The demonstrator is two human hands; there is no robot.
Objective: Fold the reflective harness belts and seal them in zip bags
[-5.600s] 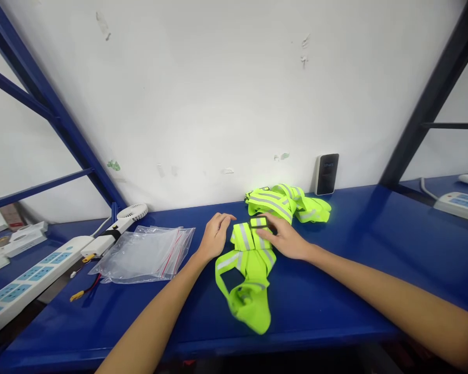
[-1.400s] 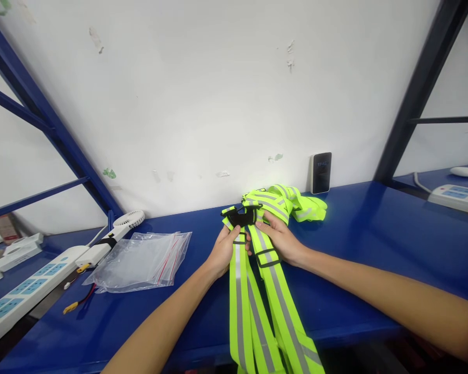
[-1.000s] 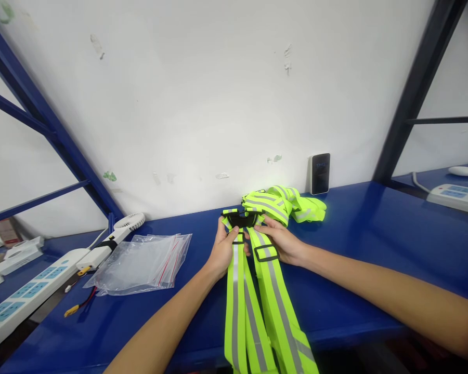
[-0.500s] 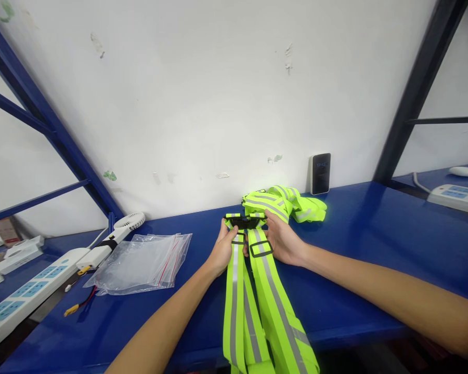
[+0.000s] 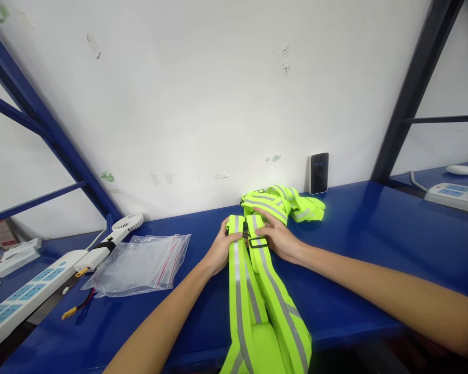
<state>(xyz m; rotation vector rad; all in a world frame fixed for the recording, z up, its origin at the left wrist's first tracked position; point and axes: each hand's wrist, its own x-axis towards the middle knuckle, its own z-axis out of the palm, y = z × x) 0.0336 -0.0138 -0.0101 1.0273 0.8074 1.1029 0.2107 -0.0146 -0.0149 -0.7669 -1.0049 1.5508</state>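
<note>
A neon yellow-green reflective vest (image 5: 267, 337) with grey stripes hangs over the near edge of the table, its straps running up to both hands. My left hand (image 5: 220, 249) is closed on the left strap's end, thumb on top. The right strap's end is pinched by my right hand (image 5: 281, 239), close to a black slide buckle (image 5: 258, 242). Between the hands a dark piece shows behind the straps, mostly hidden. Just beyond them lies a heap of the same yellow-green reflective webbing (image 5: 281, 202) against the wall.
Clear zip bags (image 5: 140, 265) lie on the blue table (image 5: 354, 244) at left, beside a white handheld fan (image 5: 128, 222), a power strip (image 5: 23, 291) and a yellow-ended cable (image 5: 69, 313). A black-faced device (image 5: 319, 173) leans on the wall. Another power strip (image 5: 458, 195) is at right.
The strap ends have been turned over, so the black buckle piece across their top is now mostly hidden behind them. My right thumb has come onto the front of the right strap.
</note>
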